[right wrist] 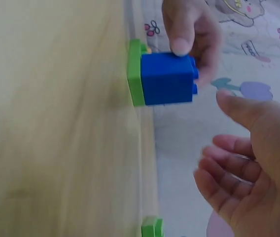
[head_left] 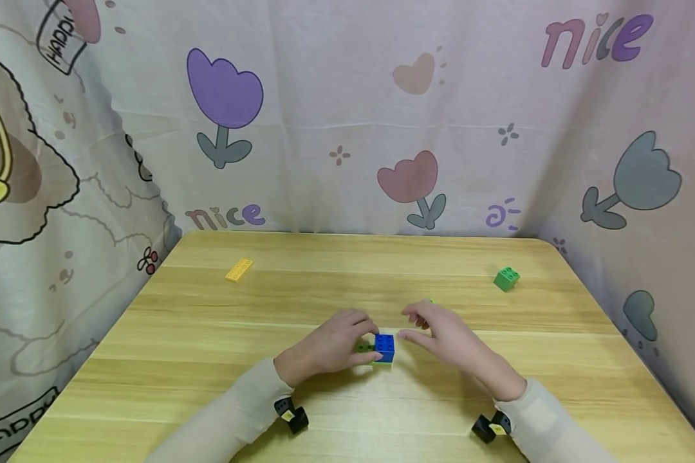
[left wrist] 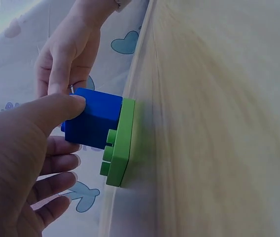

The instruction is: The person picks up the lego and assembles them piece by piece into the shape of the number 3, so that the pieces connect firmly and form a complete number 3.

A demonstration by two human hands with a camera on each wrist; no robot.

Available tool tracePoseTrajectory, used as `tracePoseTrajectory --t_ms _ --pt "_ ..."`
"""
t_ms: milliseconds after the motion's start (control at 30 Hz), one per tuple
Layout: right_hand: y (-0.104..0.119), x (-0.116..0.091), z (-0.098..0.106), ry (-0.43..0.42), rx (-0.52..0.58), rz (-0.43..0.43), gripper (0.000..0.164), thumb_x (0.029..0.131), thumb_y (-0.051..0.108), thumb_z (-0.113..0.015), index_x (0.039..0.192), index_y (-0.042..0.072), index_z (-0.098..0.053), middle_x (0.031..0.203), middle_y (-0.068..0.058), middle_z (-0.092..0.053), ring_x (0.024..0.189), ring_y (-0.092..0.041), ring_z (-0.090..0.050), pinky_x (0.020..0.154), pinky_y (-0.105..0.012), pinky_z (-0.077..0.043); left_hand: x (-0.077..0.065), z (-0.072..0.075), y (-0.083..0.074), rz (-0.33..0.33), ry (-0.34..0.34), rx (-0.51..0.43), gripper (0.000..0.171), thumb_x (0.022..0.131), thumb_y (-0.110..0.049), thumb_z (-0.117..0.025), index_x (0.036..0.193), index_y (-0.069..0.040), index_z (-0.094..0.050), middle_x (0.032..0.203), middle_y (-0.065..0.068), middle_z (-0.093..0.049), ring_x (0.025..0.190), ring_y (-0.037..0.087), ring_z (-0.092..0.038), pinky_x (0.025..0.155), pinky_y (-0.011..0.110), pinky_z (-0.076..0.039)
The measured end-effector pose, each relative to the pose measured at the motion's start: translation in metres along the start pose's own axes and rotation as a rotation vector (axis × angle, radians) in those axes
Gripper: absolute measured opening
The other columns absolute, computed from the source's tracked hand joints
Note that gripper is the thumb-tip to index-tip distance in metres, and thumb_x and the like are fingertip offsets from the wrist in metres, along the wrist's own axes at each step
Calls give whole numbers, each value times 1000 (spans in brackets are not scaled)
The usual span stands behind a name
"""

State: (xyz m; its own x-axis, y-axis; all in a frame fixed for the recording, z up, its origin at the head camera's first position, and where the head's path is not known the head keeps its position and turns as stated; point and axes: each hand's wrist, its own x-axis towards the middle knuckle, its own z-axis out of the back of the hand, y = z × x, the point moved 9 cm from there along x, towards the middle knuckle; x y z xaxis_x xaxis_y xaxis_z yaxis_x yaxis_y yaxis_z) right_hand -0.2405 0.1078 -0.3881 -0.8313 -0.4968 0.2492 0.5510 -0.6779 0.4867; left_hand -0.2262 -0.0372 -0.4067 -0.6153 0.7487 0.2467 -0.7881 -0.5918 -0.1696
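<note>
A blue block [head_left: 385,347] with studs on top sits on one end of a flat light-green plate [left wrist: 122,148], whose other studs are bare. My left hand [head_left: 338,341] pinches the blue block between its thumb and fingers; in the left wrist view the thumb lies against the block's side. To the right, my right hand [head_left: 446,334] hovers with relaxed, spread fingers, holding nothing. The right wrist view shows a gap between this hand and the blue block [right wrist: 167,79].
A flat yellow-orange plate [head_left: 239,270] lies at the back left of the wooden table [head_left: 208,399]. Toward the back right stands a green block [head_left: 506,278]. A sliver of green [head_left: 431,301] peeks out behind my right hand. Printed cloth [head_left: 324,128] hangs around the table.
</note>
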Motion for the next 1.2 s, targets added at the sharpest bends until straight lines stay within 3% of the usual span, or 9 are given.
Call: tracePoseTrajectory --t_ms 367,667,1200 --pt "-36 1 13 -93 -179 -118 46 87 29 -76 121 2 -62 108 -12 -63 96 -28 -61 82 -45 -51 0 -7 0 -15 -4 -61 45 95 -49 -60 124 -16 -65 120 -2 -63 113 16 -56 100 38 -44" --pt "-52 -4 14 -74 -345 -146 56 85 32 -77 125 -3 -58 107 -16 -62 97 -34 -60 85 -49 -50 0 -9 -2 5 36 -83 48 96 -42 -61 135 -13 -59 128 0 -62 118 18 -55 101 39 -43" --pt "-66 -4 7 7 -376 -193 49 88 29 -74 121 -4 -62 111 -19 -63 100 -37 -61 86 -50 -50 0 -3 -7 -30 11 49 44 96 -44 -60 130 -15 -62 120 0 -64 116 20 -55 102 40 -42"
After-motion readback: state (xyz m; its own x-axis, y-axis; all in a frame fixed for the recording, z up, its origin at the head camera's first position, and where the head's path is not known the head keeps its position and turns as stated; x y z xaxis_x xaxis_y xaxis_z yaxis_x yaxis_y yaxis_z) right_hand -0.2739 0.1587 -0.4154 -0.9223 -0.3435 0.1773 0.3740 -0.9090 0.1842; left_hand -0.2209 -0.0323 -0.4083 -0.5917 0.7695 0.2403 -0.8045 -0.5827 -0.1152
